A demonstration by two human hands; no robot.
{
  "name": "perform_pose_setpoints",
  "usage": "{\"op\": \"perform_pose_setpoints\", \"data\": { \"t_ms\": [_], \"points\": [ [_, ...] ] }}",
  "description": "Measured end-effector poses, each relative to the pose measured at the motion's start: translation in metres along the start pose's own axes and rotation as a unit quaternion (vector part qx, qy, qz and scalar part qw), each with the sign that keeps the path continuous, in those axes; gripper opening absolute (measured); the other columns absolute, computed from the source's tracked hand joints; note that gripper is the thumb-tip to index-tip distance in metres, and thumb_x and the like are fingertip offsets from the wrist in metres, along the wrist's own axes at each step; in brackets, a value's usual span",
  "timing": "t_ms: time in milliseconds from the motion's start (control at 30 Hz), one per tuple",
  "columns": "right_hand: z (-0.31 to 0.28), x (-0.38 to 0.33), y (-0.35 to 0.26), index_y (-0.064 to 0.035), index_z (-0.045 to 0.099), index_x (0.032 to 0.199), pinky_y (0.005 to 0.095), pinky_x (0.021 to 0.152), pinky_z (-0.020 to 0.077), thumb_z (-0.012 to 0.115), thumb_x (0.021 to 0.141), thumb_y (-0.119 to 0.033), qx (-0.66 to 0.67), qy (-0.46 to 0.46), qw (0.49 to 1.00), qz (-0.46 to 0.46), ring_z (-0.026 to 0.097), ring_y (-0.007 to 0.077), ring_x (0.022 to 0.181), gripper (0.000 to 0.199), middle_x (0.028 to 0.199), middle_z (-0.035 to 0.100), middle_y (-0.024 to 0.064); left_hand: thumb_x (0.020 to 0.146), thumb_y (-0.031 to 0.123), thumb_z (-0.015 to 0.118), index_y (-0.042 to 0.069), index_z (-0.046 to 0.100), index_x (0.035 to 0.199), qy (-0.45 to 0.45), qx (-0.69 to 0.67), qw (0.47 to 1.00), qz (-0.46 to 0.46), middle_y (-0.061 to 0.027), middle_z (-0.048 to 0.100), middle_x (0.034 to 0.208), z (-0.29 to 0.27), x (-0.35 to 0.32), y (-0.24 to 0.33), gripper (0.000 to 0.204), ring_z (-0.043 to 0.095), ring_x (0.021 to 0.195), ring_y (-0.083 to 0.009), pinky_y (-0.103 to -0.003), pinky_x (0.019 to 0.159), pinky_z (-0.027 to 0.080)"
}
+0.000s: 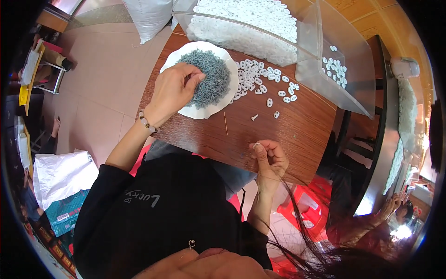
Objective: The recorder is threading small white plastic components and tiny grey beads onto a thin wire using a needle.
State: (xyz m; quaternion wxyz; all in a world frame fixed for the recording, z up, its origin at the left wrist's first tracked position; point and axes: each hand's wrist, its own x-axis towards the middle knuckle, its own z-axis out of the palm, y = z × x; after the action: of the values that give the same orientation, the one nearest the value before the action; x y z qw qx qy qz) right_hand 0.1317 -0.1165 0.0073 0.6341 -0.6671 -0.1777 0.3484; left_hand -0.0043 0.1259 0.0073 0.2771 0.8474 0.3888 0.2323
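Observation:
My left hand (173, 89) is over a white scalloped plate (207, 113) heaped with small grey screws (210, 83). Its thumb and forefinger are pinched together at the heap, and whatever is between them is hidden. Near the table's front edge, my right hand (270, 160) is closed, with a small white plastic piece (256, 145) just showing at the fingertips. To the right of the plate lie many loose white two-hole plastic pieces (251, 72). A single small screw (254, 117) rests on the wood between my hands, close to a thin stick-like sliver (226, 123).
A clear bin (309, 28) full of white pieces stands at the table's far side. Beside it, another clear bin (348, 95) holds a few. Under the brown table (297, 135) is a red stool (304, 211). A white sack (148, 18) stands beyond; other people sit at both sides.

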Motion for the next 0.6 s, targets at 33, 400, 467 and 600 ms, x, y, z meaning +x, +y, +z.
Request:
{"op": "perform_pose_setpoints", "data": {
  "t_ms": [33, 400, 467, 600],
  "points": [
    [0.002, 0.001, 0.000, -0.0007, 0.061, 0.093, 0.0193, 0.062, 0.0439, 0.066, 0.086, -0.005, 0.001, 0.005, 1.000, 0.002, 0.057, 0.0073, 0.068, 0.010, 0.083, 0.068, 0.0082, 0.082, 0.016, 0.067, 0.004, 0.068, 0.084, 0.004, -0.042, 0.999, -0.004, -0.0095, 0.062, 0.073, 0.000, 0.000, -0.004, 0.012, 0.058, 0.062, -0.0240, -0.035, 0.057, 0.045],
    [0.012, 0.015, -0.002, -0.0013, 0.060, 0.093, 0.0199, 0.062, 0.0445, 0.064, 0.087, -0.006, 0.049, -0.035, 0.998, 0.023, 0.056, 0.0074, 0.068, 0.008, 0.086, 0.068, 0.0091, 0.084, 0.006, 0.067, 0.000, 0.069, 0.087, -0.062, -0.380, 0.914, -0.129, 0.0028, 0.065, 0.073, 0.006, -0.004, -0.012, 0.007, 0.050, 0.062, 0.0002, -0.017, 0.056, 0.040],
    [0.016, 0.017, -0.004, -0.0018, 0.060, 0.093, 0.0201, 0.062, 0.0446, 0.064, 0.088, -0.007, 0.028, -0.052, 0.998, 0.008, 0.056, 0.0072, 0.070, 0.008, 0.086, 0.067, 0.0083, 0.086, 0.005, 0.066, 0.001, 0.067, 0.096, -0.089, -0.396, 0.902, -0.150, -0.0007, 0.066, 0.084, 0.004, -0.006, -0.011, 0.011, 0.057, 0.074, -0.0028, -0.017, 0.068, 0.045],
    [0.026, 0.024, -0.007, -0.0020, 0.061, 0.093, 0.0203, 0.062, 0.0444, 0.064, 0.088, -0.008, 0.053, -0.059, 0.997, 0.005, 0.057, 0.0072, 0.071, 0.008, 0.086, 0.067, 0.0070, 0.085, 0.005, 0.067, 0.001, 0.068, 0.096, -0.101, -0.433, 0.881, -0.161, -0.0008, 0.067, 0.086, -0.001, -0.014, 0.007, 0.012, 0.057, 0.077, -0.0024, -0.017, 0.070, 0.045]
  ]
}}
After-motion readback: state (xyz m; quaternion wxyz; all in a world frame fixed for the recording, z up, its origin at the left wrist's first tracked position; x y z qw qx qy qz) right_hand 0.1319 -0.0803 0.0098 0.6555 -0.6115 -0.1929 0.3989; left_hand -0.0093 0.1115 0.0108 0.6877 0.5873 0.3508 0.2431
